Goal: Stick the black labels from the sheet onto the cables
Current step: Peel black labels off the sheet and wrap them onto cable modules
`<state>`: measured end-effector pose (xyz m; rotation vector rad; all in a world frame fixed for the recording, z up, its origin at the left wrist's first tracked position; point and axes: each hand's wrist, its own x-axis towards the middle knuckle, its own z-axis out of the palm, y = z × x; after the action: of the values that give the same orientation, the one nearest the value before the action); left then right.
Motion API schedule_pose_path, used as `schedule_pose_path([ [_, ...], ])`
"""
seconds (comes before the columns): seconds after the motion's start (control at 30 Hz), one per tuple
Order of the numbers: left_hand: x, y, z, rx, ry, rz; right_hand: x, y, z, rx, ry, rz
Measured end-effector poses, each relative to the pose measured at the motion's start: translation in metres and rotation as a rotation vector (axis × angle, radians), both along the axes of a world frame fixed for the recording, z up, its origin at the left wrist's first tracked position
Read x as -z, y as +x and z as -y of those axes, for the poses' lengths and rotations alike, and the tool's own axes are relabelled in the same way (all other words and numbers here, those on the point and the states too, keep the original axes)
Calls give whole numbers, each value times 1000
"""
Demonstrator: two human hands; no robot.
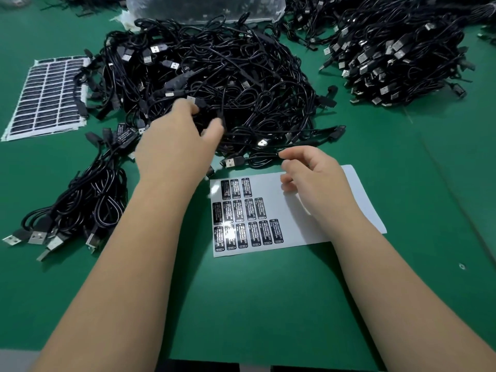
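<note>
- The left hand [177, 138] reaches into the middle of the frame, its fingers [188, 107] curled into the near edge of the big tangled heap of black USB cables [228, 76]; whether they actually clasp a cable I cannot tell, since the fingertips are blurred and buried in the wires.
- The right hand [311, 173] hovers just right of centre, fingers loosely curled with thumb and forefinger close together; it holds nothing that shows.
- Under that hand lies the white backing sheet [359, 205], flat on the green worktop [268, 304], with three rows of glossy black labels with white print [247, 224] on its left part.
- At lower left a smaller bundle of black cables with silver USB plugs [80, 205] lies apart from the heap.
- At upper left rests a spent label sheet [45, 98].
- At upper right sits another pile of cables [397, 55].
- At top centre lies a clear plastic bag [204, 8].
</note>
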<state>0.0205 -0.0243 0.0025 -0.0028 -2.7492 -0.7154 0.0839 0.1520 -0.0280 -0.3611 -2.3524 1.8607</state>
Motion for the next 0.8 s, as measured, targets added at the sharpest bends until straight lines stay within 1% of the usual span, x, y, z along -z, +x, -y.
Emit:
schedule_pose_path([
  [0.03,0,-1,1,-44,15,-53,0,0,0,1,-5,-2],
  [0.07,0,-1,3,-59,78,-93,0,0,0,5,-15,-3],
  [0.1,0,-2,4,-45,187,-115,0,0,0,10,-29,-2],
  [0.2,-2,-3,1,30,623,-129,1,-2,0,27,-59,8],
  [0.27,-6,-3,1,2,869,-96,2,-2,0,36,-68,12],
  [0.37,-12,-3,4,50,1328,86,5,-3,0,41,-44,9],
  [0.4,-13,-3,6,82,1444,126,5,-3,0,41,-44,7],
  [0.43,-14,-5,9,92,1520,114,6,-3,0,40,-48,6],
  [0.47,-13,-6,11,71,1557,52,6,-3,0,43,-49,5],
  [0.5,-13,-7,12,24,1534,-47,6,-3,0,49,-51,8],
  [0.53,-12,-8,12,-33,1446,-160,6,-3,-1,52,-53,13],
  [0.57,-10,-8,11,-75,1305,-272,6,-3,-1,51,-52,19],
  [0.6,-10,-7,8,-75,1149,-372,5,-3,-2,45,-48,25],
  [0.63,-9,-3,3,-20,1012,-444,5,-3,-2,38,-50,33],
  [0.67,-8,1,-2,76,910,-476,4,-3,-2,38,-62,40],
  [0.7,-6,7,-8,189,842,-457,2,-3,-2,43,-94,48],
  [0.77,-4,16,-18,398,682,-315,0,-4,-2,57,-183,55],
  [0.8,-1,18,-21,472,527,-214,0,-5,-2,56,-211,58],
])
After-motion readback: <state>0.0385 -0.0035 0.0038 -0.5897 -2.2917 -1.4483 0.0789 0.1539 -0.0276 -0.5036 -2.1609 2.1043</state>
